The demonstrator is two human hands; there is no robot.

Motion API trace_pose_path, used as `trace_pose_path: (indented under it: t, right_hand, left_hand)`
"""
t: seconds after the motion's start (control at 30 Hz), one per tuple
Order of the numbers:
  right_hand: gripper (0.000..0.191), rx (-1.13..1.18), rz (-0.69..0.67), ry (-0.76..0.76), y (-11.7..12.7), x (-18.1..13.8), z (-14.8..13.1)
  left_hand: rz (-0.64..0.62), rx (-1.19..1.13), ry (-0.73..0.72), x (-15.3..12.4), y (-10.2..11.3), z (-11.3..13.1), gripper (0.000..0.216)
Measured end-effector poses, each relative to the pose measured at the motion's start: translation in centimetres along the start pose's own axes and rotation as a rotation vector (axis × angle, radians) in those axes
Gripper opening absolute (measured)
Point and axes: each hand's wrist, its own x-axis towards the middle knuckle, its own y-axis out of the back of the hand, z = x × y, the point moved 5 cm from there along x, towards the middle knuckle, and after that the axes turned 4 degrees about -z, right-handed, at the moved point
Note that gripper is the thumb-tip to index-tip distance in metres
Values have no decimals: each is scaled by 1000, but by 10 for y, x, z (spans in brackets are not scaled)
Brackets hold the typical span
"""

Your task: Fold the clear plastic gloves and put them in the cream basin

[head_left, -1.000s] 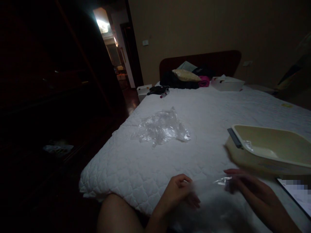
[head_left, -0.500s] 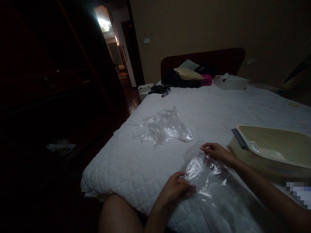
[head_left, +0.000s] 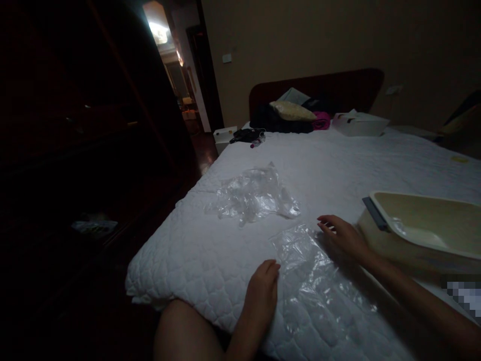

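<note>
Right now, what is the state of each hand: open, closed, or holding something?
Left hand: open, palm down at the edge of the clear crumpled plastic bag; holds nothing.
Right hand: open, fingers spread beside the same bag; holds nothing.

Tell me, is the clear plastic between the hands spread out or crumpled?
Spread out: the clear plastic lies flat on the bed, with the left hand and the right hand at its edges.

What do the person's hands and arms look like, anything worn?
The left hand and right hand are bare: no gloves, sleeves, watch or rings show. The right hand's nails look reddish, though dim light leaves that uncertain.
</note>
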Motion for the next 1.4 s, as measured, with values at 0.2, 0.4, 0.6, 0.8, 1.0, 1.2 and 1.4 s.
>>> trace_pose_path:
  t: [0.2, 0.4, 0.6, 0.8, 1.0, 1.2, 1.4]
  right_hand:
    - [27, -211, -85, 104, -9, -71, 6]
    - [30, -170, -11, -10, -7, -59, 45]
    - [24, -218, 88, 176, 6, -71, 3]
    - [25, -296, -87, 471, -53, -128, -56]
    - [29, -388, -85, 533, -89, -137, -66]
    - [27, -432, -177, 506, -92, -133, -75]
    - [17, -371, -217, 408, -90, -130, -78]
  left_hand:
    - [-139, 465, -327, 16, -10, 15, 40]
    - [-109, 564, -300, 30, -19, 2, 29]
    - [24, 369, -439, 19, -2, 10, 30]
    - [-95, 239, -527, -3, 4, 14, 26]
    - [-145, 338, -489, -7, -10, 10, 20]
    - [-147, 307, -466, -5, -9, 4, 20]
    - [-161, 231, -420, -3, -7, 3, 15]
